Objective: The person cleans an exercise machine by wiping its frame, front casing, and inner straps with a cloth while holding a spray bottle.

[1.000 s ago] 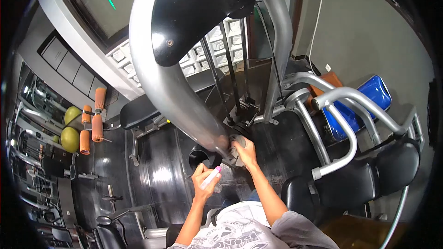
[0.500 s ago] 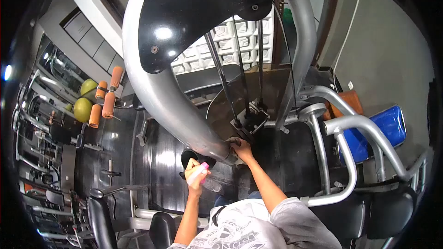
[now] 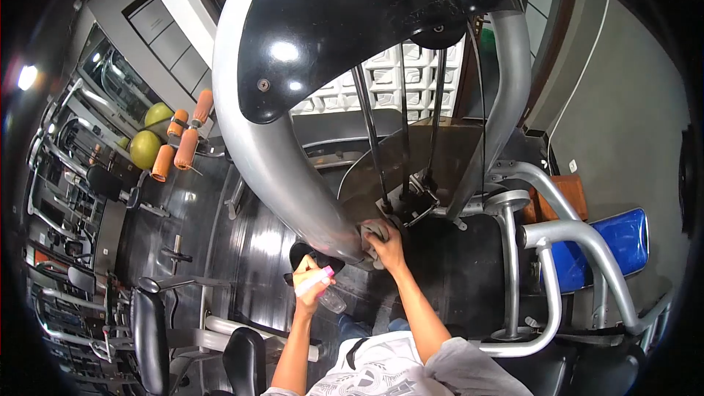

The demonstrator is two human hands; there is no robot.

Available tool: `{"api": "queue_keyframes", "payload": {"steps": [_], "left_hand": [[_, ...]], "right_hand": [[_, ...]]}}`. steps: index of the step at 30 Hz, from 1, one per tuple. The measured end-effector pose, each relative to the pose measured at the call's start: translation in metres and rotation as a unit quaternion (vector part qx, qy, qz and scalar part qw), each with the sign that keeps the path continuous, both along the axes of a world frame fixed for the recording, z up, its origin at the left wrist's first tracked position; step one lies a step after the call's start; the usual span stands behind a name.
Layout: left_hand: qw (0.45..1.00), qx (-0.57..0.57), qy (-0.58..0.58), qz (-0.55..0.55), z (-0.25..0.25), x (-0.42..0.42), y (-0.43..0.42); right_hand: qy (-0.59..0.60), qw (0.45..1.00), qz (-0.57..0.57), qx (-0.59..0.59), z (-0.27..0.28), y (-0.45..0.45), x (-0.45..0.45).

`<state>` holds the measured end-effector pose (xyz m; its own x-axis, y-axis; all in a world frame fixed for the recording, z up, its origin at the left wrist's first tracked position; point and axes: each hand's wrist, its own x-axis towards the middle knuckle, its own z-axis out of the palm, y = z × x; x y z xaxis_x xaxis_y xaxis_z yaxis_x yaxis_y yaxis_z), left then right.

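Observation:
My left hand is closed round the neck of a spray bottle with a pink and white head and a clear body. My right hand presses a greyish cloth against the lower end of a thick silver frame tube. This tube belongs to a gym machine with a glossy black cover at its top. Part of the cloth is hidden under my fingers. Just behind my right hand, black guide rods run down to the weight stack.
On the right stand silver bent bars and a blue padded board. Black pads are near my left side. Orange foam rollers and yellow-green balls are at the far left, beside more gym machines.
My right hand and the cloth have shifted slightly along the tube's lower end, and more cloth shows. The spray bottle has tilted a little in my left hand. The whole view has shifted.

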<state>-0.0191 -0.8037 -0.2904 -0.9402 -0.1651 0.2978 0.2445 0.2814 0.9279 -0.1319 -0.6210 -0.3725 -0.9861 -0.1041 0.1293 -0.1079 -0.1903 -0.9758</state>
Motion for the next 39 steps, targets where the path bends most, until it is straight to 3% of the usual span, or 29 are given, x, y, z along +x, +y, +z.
{"api": "queue_keyframes", "payload": {"steps": [3, 5, 8, 10, 12, 16, 23, 26, 32, 34, 39], "left_hand": [[0.999, 0.028, -0.004, -0.018, 0.001, 0.001, 0.0], [1.0, 0.005, -0.004, -0.021, -0.003, 0.0, -0.001], [1.0, -0.001, -0.017, -0.023, -0.003, 0.0, -0.003], [0.999, 0.011, -0.028, -0.018, -0.001, 0.001, -0.003], [0.998, 0.044, -0.024, -0.027, -0.003, 0.001, -0.004], [0.997, 0.046, -0.011, -0.062, -0.007, -0.001, -0.014], [0.99, 0.108, -0.054, -0.073, -0.006, 0.001, -0.017], [0.985, 0.132, -0.074, -0.081, -0.006, 0.0, -0.018], [0.981, 0.146, -0.066, -0.109, -0.011, 0.001, -0.023], [0.979, 0.158, -0.066, -0.112, -0.012, 0.001, -0.023], [0.98, 0.141, -0.067, -0.125, -0.011, 0.0, -0.026]], "right_hand": [[-0.006, 0.998, -0.044, 0.045, -0.062, -0.002, 0.022], [-0.144, 0.976, -0.062, 0.149, -0.082, 0.0, 0.03], [-0.136, 0.957, -0.108, 0.234, -0.059, -0.007, 0.031], [-0.112, 0.965, -0.139, 0.191, -0.037, -0.015, 0.025], [-0.002, 0.989, -0.132, 0.071, 0.032, -0.012, 0.028], [0.109, 0.978, -0.16, 0.083, 0.093, -0.014, 0.038], [0.083, 0.961, -0.205, 0.168, -0.019, -0.031, 0.077], [0.049, 0.961, -0.205, 0.178, -0.035, -0.033, 0.081], [0.121, 0.948, -0.244, 0.162, 0.059, -0.035, 0.064], [0.225, 0.934, -0.24, 0.139, 0.091, -0.034, 0.06], [0.3, 0.906, -0.22, 0.203, 0.057, -0.036, 0.064]]}}
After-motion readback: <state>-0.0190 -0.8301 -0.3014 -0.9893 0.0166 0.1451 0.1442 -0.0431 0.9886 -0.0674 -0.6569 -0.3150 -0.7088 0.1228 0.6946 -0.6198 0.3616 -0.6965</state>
